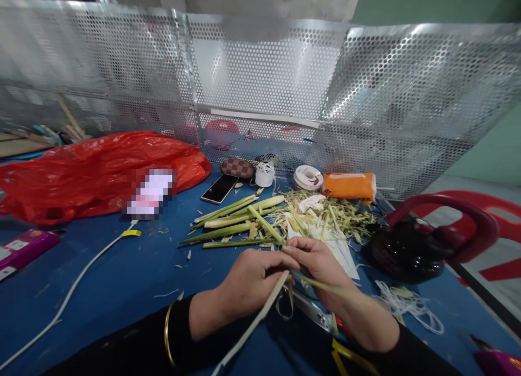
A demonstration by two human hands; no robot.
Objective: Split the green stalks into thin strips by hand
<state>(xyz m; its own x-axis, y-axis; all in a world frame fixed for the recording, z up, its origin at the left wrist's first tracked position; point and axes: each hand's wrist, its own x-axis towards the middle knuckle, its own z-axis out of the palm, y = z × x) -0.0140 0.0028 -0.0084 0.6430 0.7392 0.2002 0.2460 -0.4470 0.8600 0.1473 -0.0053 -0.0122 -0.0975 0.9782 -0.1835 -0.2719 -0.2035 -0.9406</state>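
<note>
Both hands meet over a blue table (134,267). My left hand (250,281) is closed round a long pale green stalk (260,311) that runs down towards me. My right hand (317,265) pinches the stalk's upper end, and a thin green strip (325,285) trails from its fingers. Just beyond the hands lie several green stalks (236,221) in a loose row, with a heap of peeled shreds (329,213) to their right.
A red plastic bag (93,170) fills the left. A phone (220,189), an orange roll (350,186), a white tape roll (308,177) and a dark red-handled basket (411,246) stand behind. A white cable (69,294) crosses the left. A perforated metal screen (264,83) walls the back.
</note>
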